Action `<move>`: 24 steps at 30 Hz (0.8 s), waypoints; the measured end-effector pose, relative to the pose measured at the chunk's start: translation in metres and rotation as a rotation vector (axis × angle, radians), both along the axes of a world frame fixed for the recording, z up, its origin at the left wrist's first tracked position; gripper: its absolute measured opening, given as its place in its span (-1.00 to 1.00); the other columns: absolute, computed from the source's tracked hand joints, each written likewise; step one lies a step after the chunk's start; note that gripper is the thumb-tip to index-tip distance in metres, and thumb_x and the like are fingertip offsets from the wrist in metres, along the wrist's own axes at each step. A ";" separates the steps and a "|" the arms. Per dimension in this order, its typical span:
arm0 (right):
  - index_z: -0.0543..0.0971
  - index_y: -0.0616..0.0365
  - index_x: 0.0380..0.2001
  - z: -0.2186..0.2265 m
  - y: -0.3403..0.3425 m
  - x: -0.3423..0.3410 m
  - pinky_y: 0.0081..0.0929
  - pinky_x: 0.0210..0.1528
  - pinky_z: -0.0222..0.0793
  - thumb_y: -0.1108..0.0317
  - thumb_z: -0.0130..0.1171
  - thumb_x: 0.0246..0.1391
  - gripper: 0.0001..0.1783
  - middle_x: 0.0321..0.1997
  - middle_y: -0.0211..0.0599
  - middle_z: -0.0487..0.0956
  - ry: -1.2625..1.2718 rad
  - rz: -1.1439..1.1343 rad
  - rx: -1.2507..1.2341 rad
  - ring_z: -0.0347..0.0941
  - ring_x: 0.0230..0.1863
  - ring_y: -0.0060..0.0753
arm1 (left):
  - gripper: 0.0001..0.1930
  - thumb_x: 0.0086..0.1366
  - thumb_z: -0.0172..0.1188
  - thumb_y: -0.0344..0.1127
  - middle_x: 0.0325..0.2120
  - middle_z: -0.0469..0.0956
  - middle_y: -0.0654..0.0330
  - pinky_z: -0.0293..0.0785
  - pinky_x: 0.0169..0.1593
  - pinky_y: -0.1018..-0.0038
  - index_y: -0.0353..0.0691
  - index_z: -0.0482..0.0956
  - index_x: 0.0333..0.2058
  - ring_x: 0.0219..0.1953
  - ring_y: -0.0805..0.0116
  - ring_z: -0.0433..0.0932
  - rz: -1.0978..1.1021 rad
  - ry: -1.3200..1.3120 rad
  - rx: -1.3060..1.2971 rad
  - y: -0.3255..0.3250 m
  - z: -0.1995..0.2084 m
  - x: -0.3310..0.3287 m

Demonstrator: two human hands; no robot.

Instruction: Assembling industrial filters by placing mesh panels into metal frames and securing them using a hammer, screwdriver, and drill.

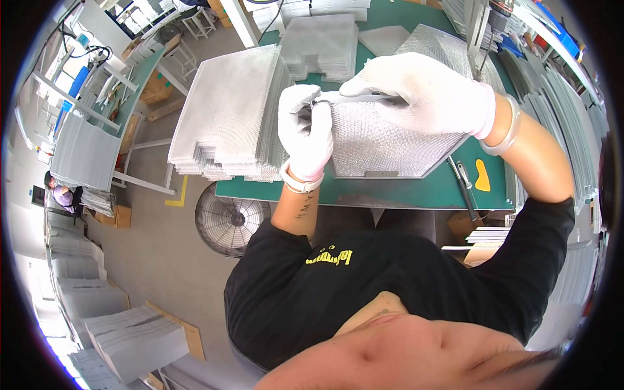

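A metal mesh filter panel with a thin frame lies in front of me at the near edge of the green table. My left hand, in a white glove, pinches the frame at the panel's far left corner between thumb and fingers. Across the far edge reaches my right hand, also gloved in white, closed on the frame; its fingertips are partly hidden. A small tab shows on the near rim of the panel.
A tall stack of mesh sheets stands to the left, and another stack sits behind. Right of the panel lie a yellow scraper and a screwdriver-like tool. A round floor fan is below the table's left edge.
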State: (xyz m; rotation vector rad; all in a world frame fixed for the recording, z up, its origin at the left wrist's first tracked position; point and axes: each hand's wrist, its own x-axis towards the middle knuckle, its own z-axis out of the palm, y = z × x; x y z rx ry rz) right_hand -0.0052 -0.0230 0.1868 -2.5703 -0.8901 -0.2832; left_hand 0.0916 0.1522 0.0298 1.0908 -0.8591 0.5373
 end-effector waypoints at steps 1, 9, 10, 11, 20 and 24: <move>0.58 0.18 0.05 -0.003 -0.001 0.000 -0.25 0.01 0.48 0.24 0.16 0.24 -0.63 -0.14 -0.01 0.63 -0.001 0.000 -0.002 0.58 -0.09 0.07 | -0.70 0.33 0.10 -0.62 -0.10 0.49 0.14 0.42 0.06 0.50 -0.32 0.43 0.03 -0.11 0.44 0.48 0.000 -0.001 -0.002 0.000 -0.002 0.001; 0.57 0.11 0.11 -0.001 -0.005 -0.033 -0.33 -0.40 0.43 0.32 0.13 0.14 -0.56 -0.49 -0.21 0.48 -0.466 -0.091 -0.685 0.49 -0.50 -0.25 | -0.79 0.42 0.03 -0.51 -0.03 0.58 -0.15 0.50 0.14 0.28 -0.27 0.41 0.00 -0.01 0.17 0.62 -0.264 -0.018 -0.073 0.002 0.009 -0.007; 0.57 0.11 0.11 -0.004 -0.002 -0.036 -0.33 -0.40 0.43 0.32 0.13 0.14 -0.56 -0.49 -0.21 0.48 -0.463 -0.098 -0.684 0.49 -0.50 -0.25 | -0.79 0.42 0.03 -0.51 -0.03 0.58 -0.15 0.50 0.14 0.28 -0.27 0.41 0.00 -0.01 0.17 0.62 -0.272 -0.017 -0.070 0.003 0.009 -0.007; 0.57 0.13 0.11 -0.008 0.002 -0.036 -0.41 -0.47 0.38 0.34 0.16 0.05 -0.50 -0.52 -0.32 0.43 -0.577 -0.118 -0.748 0.46 -0.53 -0.35 | -0.81 0.43 0.03 -0.47 -0.05 0.60 -0.17 0.50 0.15 0.24 -0.27 0.41 -0.01 -0.02 0.11 0.63 -0.334 0.017 -0.083 0.006 0.010 -0.006; 0.56 0.11 -0.26 -0.024 0.008 -0.012 -0.45 -0.60 0.30 0.29 0.21 -0.08 -0.74 -0.61 -0.43 0.40 -0.670 -0.160 -0.661 0.41 -0.64 -0.43 | -0.78 0.42 0.06 -0.48 -0.04 0.59 -0.11 0.49 0.07 0.35 -0.21 0.39 0.01 -0.06 0.19 0.61 -0.375 -0.025 -0.133 0.000 0.003 -0.003; 0.47 0.04 -0.44 -0.030 0.009 -0.008 -0.38 -0.58 0.34 0.24 0.22 -0.05 -0.82 -0.61 -0.41 0.43 -0.630 -0.237 -0.601 0.44 -0.64 -0.34 | -0.69 0.40 0.05 -0.54 0.03 0.52 -0.03 0.44 -0.04 0.52 -0.15 0.33 0.06 -0.15 0.41 0.52 -0.241 -0.109 -0.042 -0.003 -0.004 0.003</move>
